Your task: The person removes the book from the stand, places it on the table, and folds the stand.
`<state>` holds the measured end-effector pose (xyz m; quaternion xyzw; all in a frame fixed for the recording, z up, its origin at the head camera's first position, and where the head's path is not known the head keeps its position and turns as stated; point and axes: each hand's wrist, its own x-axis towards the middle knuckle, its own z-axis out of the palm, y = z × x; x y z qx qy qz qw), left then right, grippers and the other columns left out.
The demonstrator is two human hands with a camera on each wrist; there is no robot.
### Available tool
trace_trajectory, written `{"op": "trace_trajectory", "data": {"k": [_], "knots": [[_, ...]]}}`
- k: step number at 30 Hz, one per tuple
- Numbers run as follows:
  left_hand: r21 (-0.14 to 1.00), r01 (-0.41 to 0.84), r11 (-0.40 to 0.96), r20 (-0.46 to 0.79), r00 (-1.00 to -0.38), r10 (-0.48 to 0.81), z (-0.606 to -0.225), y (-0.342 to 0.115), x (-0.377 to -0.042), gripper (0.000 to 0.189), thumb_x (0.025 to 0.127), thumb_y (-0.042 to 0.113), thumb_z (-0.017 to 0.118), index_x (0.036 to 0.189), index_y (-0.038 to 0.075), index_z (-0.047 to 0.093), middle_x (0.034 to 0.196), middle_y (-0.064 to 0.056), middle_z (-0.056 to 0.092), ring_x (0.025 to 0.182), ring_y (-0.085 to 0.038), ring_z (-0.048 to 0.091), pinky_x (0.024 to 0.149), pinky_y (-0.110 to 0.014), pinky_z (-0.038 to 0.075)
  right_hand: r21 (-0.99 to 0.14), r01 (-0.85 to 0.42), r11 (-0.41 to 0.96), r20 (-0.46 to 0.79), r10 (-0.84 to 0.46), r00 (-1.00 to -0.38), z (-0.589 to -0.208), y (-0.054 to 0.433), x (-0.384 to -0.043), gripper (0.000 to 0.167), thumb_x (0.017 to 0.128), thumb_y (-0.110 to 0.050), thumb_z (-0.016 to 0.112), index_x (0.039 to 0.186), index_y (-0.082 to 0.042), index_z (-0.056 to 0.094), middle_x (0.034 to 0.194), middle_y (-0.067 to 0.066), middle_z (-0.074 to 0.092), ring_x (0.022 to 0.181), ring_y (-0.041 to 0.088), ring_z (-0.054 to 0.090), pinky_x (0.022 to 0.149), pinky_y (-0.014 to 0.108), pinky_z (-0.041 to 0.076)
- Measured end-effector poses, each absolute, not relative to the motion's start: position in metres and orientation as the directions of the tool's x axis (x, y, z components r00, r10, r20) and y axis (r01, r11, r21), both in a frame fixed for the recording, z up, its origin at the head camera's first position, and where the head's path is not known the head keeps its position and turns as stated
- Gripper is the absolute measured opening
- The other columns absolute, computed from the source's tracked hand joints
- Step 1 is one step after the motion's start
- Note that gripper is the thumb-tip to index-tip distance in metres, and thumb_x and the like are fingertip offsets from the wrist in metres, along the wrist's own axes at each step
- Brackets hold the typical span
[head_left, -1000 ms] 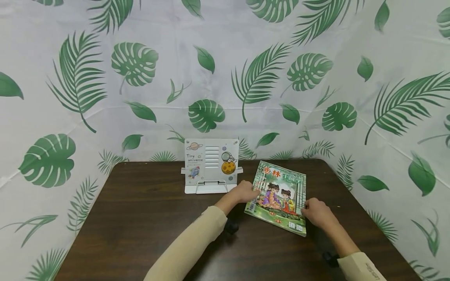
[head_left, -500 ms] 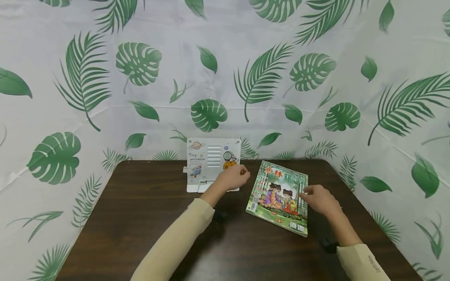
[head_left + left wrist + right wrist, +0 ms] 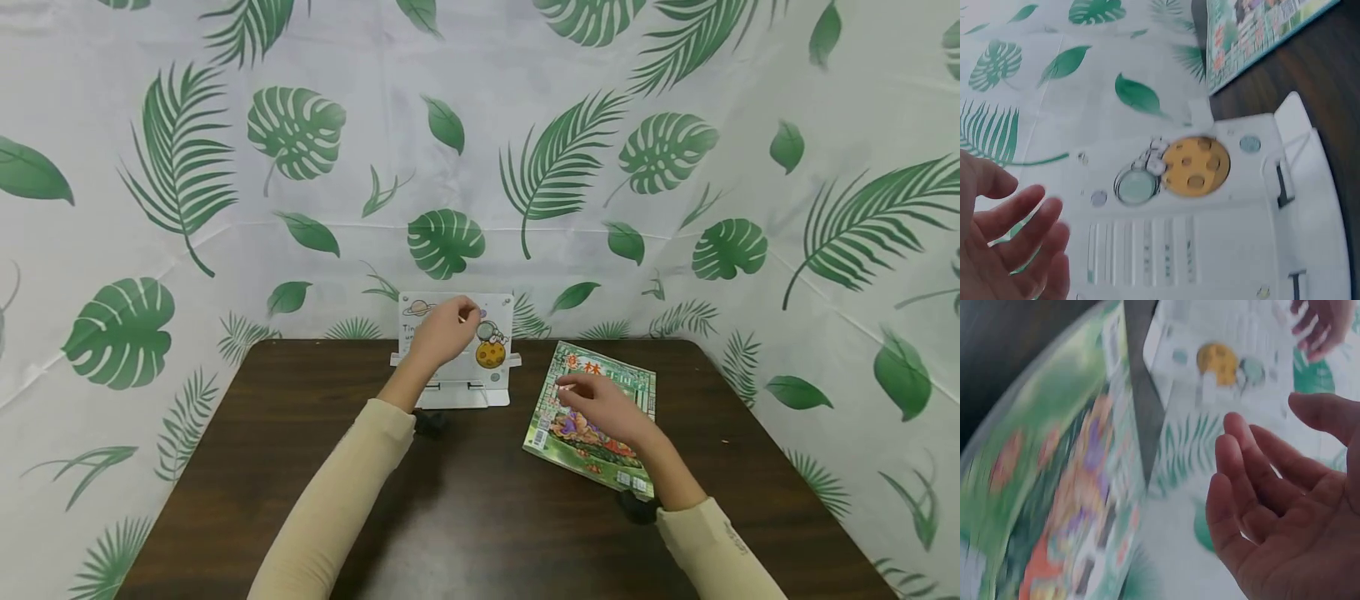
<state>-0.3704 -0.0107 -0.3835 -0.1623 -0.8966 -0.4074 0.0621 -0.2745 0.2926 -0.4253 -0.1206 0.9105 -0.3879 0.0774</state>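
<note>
A white book stand (image 3: 491, 379) with a planet, an astronaut and "Tiny universe" printed on its panel stands upright at the back of the table. My left hand (image 3: 447, 329) is in front of its upper part, fingers loosely bent and holding nothing; the left wrist view shows the hand (image 3: 1019, 240) beside the slotted panel (image 3: 1235, 237). A magazine (image 3: 551, 442) with a green illustrated cover lies flat to the right of the stand. Over it hovers my right hand (image 3: 603, 408), its fingers (image 3: 1235, 506) relaxed and bare in the right wrist view. It hides part of the cover.
The dark wooden table (image 3: 300, 483) reaches back to a white cloth (image 3: 360, 158) printed with green leaves, which hangs behind it and along the sides. Each wrist wears a dark band, and the sleeves (image 3: 330, 500) are beige.
Both hands have let go of the magazine. The left has moved left and up to the stand's panel; the right has moved left over the cover. The magazine stays in place.
</note>
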Motion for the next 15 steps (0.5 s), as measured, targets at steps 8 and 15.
{"op": "trace_trajectory", "data": {"k": [8,15], "knots": [[0.501,0.346,0.793,0.418,-0.899,0.129,-0.381,-0.042,-0.391,0.042,0.11,0.024,0.053,0.148,0.008,0.06,0.15,-0.017,0.058,0.14,-0.04,0.053,0.112,-0.056,0.049,-0.678,-0.17,0.715,-0.086,-0.306,-0.948,-0.444,0.233,-0.283,0.061,0.112,-0.037,0.057,0.16,0.0,0.047,0.155,0.026,0.057,0.142,0.045,0.056,0.112,0.061,0.049],[0.481,0.302,0.823,0.336,-0.931,0.145,-0.386,-0.069,-0.403,0.04,0.11,0.021,0.048,0.143,0.006,0.066,0.149,-0.016,0.061,0.142,-0.039,0.053,0.112,-0.062,0.047,-0.572,-0.207,0.794,-0.113,-0.326,-0.939,-0.467,0.203,-0.287,0.065,0.108,-0.023,0.062,0.159,0.012,0.041,0.164,0.032,0.044,0.155,0.047,0.041,0.126,0.061,0.035]]}}
